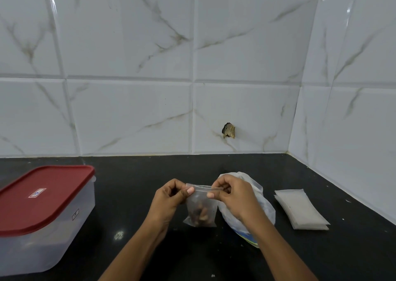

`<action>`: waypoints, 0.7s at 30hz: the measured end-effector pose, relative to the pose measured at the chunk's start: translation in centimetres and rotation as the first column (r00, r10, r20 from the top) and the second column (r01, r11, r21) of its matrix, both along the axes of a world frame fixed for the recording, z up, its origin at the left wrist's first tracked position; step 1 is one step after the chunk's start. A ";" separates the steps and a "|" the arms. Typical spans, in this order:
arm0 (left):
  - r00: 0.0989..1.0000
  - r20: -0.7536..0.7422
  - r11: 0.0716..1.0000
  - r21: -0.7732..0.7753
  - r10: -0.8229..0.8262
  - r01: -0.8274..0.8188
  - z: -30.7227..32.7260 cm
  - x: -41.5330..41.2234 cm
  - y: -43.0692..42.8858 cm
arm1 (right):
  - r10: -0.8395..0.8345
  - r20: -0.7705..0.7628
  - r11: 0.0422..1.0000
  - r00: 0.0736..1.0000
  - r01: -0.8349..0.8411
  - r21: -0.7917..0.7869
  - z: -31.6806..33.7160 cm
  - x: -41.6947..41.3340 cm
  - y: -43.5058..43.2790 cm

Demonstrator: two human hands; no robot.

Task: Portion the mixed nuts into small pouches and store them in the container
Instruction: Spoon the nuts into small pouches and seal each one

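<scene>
A small clear zip pouch (201, 207) with brown nuts at its bottom hangs upright just above the black counter, in the middle of the view. My left hand (171, 197) pinches the pouch's top left corner. My right hand (231, 197) pinches the top edge at the right. Behind my right hand lies a larger crumpled clear plastic bag (255, 197); its contents are hidden. A clear plastic container (70, 227) with a red lid (42, 197) closed on it stands at the left.
A flat stack of empty clear pouches (302, 210) lies to the right on the black counter (132, 186). White marble-pattern tiled walls close off the back and right side, with a chipped hole (228, 130) in the back wall.
</scene>
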State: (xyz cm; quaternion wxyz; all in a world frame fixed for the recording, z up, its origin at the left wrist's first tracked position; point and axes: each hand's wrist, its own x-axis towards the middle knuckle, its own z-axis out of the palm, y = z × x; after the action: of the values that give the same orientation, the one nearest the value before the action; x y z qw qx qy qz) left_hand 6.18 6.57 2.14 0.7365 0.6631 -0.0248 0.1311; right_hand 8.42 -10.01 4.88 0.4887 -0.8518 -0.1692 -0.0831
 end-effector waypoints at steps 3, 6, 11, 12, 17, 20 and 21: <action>1.000 0.002 1.000 -0.020 0.008 -0.008 -0.1 0.0 0.1 | -0.001 -0.021 1.000 1.000 0.001 -0.027 -0.1 0.3 -0.5; 1.000 -0.023 1.000 -0.012 -0.021 0.021 -0.3 0.2 0.2 | -0.029 0.004 0.997 1.000 0.029 -0.067 -0.3 0.4 -0.3; 0.988 -0.066 0.990 0.015 -0.141 0.143 -0.7 0.4 0.0 | -0.056 0.016 0.990 0.998 0.058 -0.130 -0.8 0.3 0.3; 0.989 -0.063 0.989 0.054 -0.136 0.140 -0.7 0.4 -0.1 | -0.055 0.014 0.988 0.998 0.056 -0.143 -0.9 0.3 0.3; 0.999 0.040 0.971 0.236 -0.032 0.021 -1.2 0.9 0.1 | -0.020 0.078 0.989 0.997 0.032 -0.145 -0.5 0.1 0.2; 0.997 0.074 0.964 0.266 -0.008 -0.012 -1.1 0.9 0.0 | 0.040 0.076 0.990 0.996 -0.030 -0.134 -0.3 -0.2 0.3; 0.997 0.080 0.963 0.269 -0.011 -0.011 -1.1 0.9 0.0 | 0.054 0.076 0.988 0.996 -0.042 -0.149 -0.3 -0.3 0.4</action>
State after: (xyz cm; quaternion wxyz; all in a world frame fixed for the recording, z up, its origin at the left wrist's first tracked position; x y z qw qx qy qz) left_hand 7.04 6.59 1.00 0.6380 0.7512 -0.0721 0.1532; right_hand 8.10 -9.58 4.58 0.4194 -0.8771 -0.2150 -0.0927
